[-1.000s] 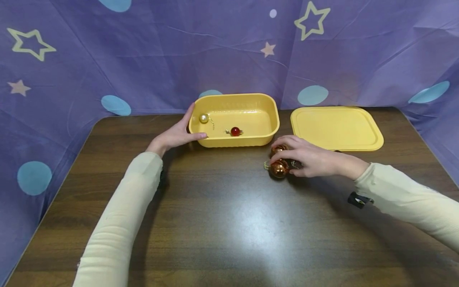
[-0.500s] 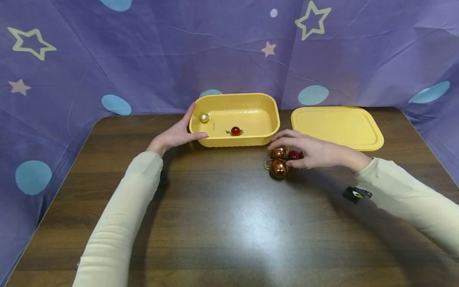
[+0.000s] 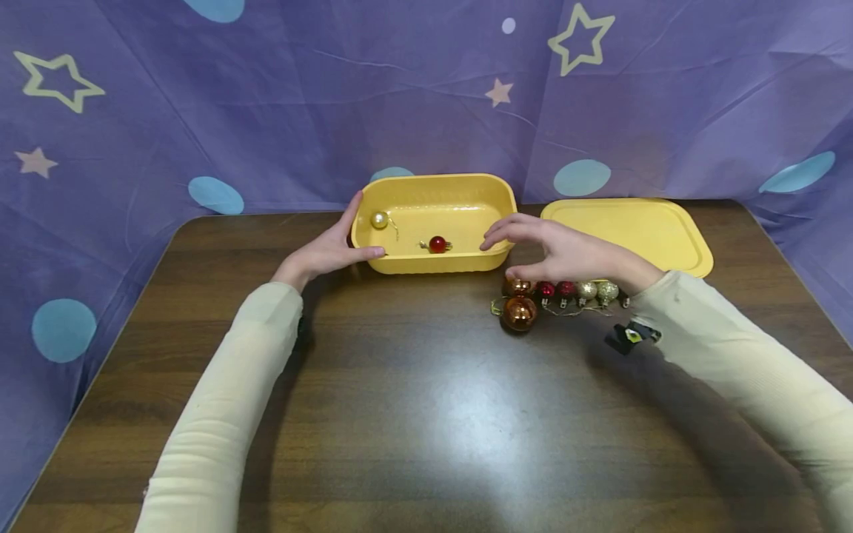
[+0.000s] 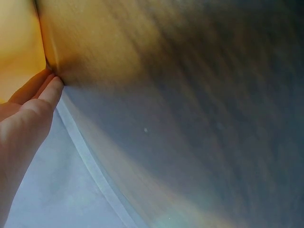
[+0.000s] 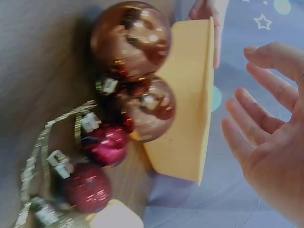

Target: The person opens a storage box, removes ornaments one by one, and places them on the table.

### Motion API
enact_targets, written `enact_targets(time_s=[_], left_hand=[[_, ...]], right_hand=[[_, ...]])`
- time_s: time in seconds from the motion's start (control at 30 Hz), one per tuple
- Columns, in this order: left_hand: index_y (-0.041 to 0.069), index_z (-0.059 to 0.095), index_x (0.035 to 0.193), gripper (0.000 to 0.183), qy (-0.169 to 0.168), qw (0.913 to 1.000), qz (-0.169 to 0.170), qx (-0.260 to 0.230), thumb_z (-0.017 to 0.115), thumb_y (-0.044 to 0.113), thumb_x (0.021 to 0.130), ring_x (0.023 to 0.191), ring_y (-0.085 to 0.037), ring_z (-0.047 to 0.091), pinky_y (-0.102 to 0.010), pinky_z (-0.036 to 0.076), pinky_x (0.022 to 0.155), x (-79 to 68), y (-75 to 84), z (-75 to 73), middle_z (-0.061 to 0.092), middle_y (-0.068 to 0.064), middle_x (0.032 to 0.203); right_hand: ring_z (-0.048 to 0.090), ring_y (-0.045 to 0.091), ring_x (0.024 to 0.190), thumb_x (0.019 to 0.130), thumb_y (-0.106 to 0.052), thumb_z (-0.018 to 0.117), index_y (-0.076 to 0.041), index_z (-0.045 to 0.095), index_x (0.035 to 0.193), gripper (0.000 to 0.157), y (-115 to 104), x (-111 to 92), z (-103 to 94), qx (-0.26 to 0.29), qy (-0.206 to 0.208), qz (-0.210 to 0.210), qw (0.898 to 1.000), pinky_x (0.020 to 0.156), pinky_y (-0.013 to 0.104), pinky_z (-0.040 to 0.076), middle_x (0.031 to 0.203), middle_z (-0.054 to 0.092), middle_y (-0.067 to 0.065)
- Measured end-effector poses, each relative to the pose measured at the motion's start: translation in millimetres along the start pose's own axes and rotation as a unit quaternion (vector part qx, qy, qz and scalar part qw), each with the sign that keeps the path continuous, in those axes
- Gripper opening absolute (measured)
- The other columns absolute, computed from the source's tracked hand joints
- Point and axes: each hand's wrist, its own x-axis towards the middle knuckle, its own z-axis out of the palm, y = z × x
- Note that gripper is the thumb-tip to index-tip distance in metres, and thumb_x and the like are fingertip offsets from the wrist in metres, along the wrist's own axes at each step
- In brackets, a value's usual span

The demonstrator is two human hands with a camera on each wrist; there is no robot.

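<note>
My left hand holds the left end of a yellow plastic box, thumb over the front rim and fingers along the outside. A gold bauble and a red bauble lie inside it. My right hand hovers at the box's right front corner with spread, slightly bent fingers and nothing in them; the right wrist view shows the empty palm side. Beneath it are two shiny copper baubles, one partly covered by the thumb in the head view. Small red baubles and glittery pale gold baubles line up to their right.
A yellow lid lies flat at the back right of the brown wooden table. Right behind the table hangs a purple cloth with stars and dots. Gold strings trail from the small baubles.
My right hand has lifted off the baubles and moved left and back to the box's corner, uncovering the row of small ones. The left hand and the box stay put.
</note>
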Motion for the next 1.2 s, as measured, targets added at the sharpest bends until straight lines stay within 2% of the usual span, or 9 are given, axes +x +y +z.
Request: enact_targets(time_s=[0.13, 0.27, 0.37, 0.5, 0.87, 1.03, 1.2], left_hand=[[0.024, -0.014, 0.154, 0.109, 0.002, 1.0000, 0.001, 0.001, 0.072, 0.027, 0.088, 0.143, -0.027, 0.009, -0.041, 0.008, 0.114, 1.2, -1.9, 0.2, -0.005, -0.012, 0.160], [0.024, -0.014, 0.154, 0.108, 0.001, 1.0000, 0.001, 0.001, 0.072, 0.027, 0.088, 0.143, -0.028, 0.010, -0.042, 0.009, 0.114, 1.3, -1.4, 0.0, -0.005, -0.013, 0.160], [0.024, -0.015, 0.154, 0.108, -0.001, 1.0000, 0.000, 0.002, 0.071, 0.026, 0.088, 0.143, -0.029, 0.010, -0.043, 0.010, 0.114, 0.5, -0.4, -0.8, -0.005, -0.013, 0.160], [0.025, -0.015, 0.154, 0.108, -0.003, 1.0000, -0.003, 0.002, 0.071, 0.026, 0.089, 0.142, -0.028, 0.011, -0.043, 0.011, 0.114, 0.2, 0.3, -1.7, -0.006, -0.012, 0.160], [0.025, -0.016, 0.154, 0.109, -0.007, 1.0000, -0.005, 0.002, 0.071, 0.027, 0.089, 0.143, -0.028, 0.009, -0.043, 0.011, 0.114, 0.0, 2.0, -0.7, -0.008, -0.011, 0.160], [0.025, -0.016, 0.153, 0.110, -0.007, 0.9999, -0.011, 0.007, 0.072, 0.028, 0.088, 0.143, -0.026, 0.009, -0.042, 0.011, 0.114, 1.0, 0.2, -1.5, -0.007, -0.010, 0.160], [0.024, -0.017, 0.153, 0.111, -0.009, 0.9998, -0.013, 0.013, 0.072, 0.030, 0.088, 0.143, -0.026, 0.008, -0.042, 0.010, 0.114, 1.4, -0.8, -1.1, -0.007, -0.012, 0.160]], right_hand=[[0.042, 0.019, 0.124, 0.086, -0.003, 0.069, -0.009, 0.058, 0.129, 0.044, -4.2, 10.6, -4.3, 0.020, 0.006, 0.012, 1.000, 0.098, 0.043, 0.040, 0.132, 0.051, 0.004], [0.043, 0.019, 0.123, 0.087, -0.001, 0.068, -0.005, 0.057, 0.129, 0.044, -4.6, 22.5, -8.9, 0.038, 0.013, 0.009, 0.999, 0.096, 0.044, 0.043, 0.132, 0.052, 0.006], [0.044, 0.022, 0.124, 0.087, 0.000, 0.067, -0.002, 0.057, 0.128, 0.043, -4.0, 32.6, -12.0, 0.055, 0.016, 0.012, 0.998, 0.102, 0.044, 0.038, 0.130, 0.054, 0.009], [0.043, 0.025, 0.126, 0.089, 0.000, 0.066, 0.002, 0.056, 0.129, 0.042, -2.7, 46.4, -15.4, 0.090, 0.014, 0.035, 0.995, 0.105, 0.043, 0.036, 0.131, 0.053, 0.012], [0.046, 0.039, 0.123, 0.091, 0.000, 0.061, 0.008, 0.051, 0.130, 0.041, 6.1, 73.2, -14.7, 0.133, 0.010, 0.076, 0.988, 0.102, 0.047, 0.038, 0.131, 0.051, 0.020], [0.053, 0.037, 0.116, 0.091, -0.001, 0.060, 0.007, 0.053, 0.127, 0.038, 11.9, 85.4, -9.5, 0.124, 0.024, 0.114, 0.985, 0.098, 0.039, 0.043, 0.128, 0.053, 0.023], [0.058, 0.032, 0.107, 0.091, -0.004, 0.062, 0.006, 0.057, 0.123, 0.034, 17.1, 96.2, -1.8, 0.106, 0.054, 0.150, 0.981, 0.093, 0.036, 0.046, 0.123, 0.058, 0.024]])
